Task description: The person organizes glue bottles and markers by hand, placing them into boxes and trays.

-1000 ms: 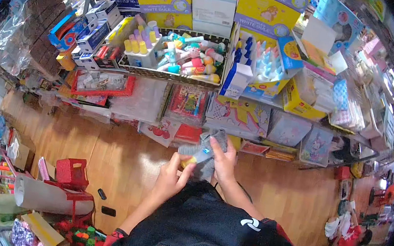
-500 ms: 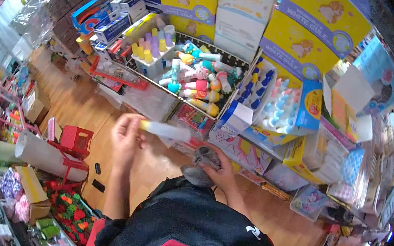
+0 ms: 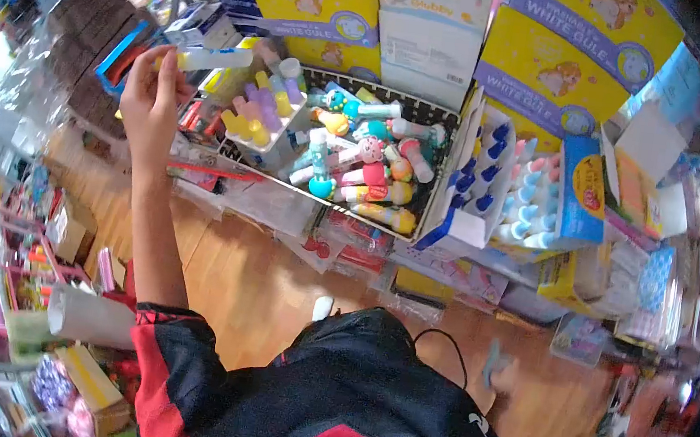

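Observation:
My left hand [image 3: 154,88] is raised at the upper left, its fingers pinching the yellow-capped end of a translucent white glue tube [image 3: 219,58]. The tube points right, just above a white box [image 3: 276,144] that holds several upright tubes with yellow, purple and pink caps [image 3: 260,107]. Beside that box, in a black basket [image 3: 342,211], lie several animal-topped glue tubes [image 3: 369,151]. My right hand is out of view, hidden below or beyond my body.
Yellow glue cartons [image 3: 552,69] stand behind the basket. To its right, a white box [image 3: 497,162] holds blue-capped tubes and a blue-yellow box [image 3: 582,190] holds pale bottles. A white roll [image 3: 89,315] and cardboard box [image 3: 90,374] lie on the left.
My left hand has lifted the glue tube up and left, toward the white box. My right hand, earlier around a grey fuzzy thing by my waist, has gone out of view with it.

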`<move>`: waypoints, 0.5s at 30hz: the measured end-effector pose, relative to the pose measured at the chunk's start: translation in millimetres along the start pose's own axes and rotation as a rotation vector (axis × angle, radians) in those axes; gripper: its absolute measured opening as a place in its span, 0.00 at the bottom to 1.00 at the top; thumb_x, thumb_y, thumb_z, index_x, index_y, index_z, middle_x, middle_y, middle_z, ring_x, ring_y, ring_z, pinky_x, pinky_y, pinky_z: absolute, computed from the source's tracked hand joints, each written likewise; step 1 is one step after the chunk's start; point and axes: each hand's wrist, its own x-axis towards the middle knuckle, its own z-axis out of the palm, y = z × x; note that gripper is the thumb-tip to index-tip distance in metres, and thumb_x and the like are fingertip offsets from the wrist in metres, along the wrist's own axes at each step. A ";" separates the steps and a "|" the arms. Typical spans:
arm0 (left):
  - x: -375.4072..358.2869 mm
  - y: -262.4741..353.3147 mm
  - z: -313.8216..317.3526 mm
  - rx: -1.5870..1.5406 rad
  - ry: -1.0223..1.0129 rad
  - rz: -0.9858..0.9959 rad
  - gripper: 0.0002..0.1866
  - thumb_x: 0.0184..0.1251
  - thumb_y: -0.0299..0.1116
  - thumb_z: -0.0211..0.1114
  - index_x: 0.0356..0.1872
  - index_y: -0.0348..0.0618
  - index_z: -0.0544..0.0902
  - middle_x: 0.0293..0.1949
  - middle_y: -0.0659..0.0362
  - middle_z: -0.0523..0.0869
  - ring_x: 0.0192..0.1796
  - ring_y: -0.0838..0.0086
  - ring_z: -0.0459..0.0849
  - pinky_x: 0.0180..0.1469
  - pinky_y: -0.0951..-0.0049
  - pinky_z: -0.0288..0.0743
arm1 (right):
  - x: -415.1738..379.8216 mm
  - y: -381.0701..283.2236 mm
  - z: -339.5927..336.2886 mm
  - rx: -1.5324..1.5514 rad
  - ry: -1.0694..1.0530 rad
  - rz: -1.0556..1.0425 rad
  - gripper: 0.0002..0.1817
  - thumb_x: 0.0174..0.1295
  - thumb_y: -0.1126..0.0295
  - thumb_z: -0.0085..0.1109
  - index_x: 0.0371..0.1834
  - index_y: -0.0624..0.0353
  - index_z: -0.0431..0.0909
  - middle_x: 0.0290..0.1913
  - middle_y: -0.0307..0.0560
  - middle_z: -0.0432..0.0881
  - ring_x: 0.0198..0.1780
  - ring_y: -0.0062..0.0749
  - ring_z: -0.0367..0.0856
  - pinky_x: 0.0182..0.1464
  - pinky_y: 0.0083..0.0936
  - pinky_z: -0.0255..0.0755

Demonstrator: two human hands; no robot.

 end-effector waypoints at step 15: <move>60.8 -112.4 35.2 -0.135 -0.636 -0.090 0.09 0.59 0.34 0.55 0.36 0.40 0.75 0.14 0.63 0.72 0.17 0.83 0.70 0.20 0.82 0.63 | -113.3 -206.3 66.1 0.442 -0.002 0.629 0.10 0.54 0.73 0.46 0.36 0.63 0.75 0.31 0.45 0.77 0.30 0.32 0.76 0.33 0.22 0.71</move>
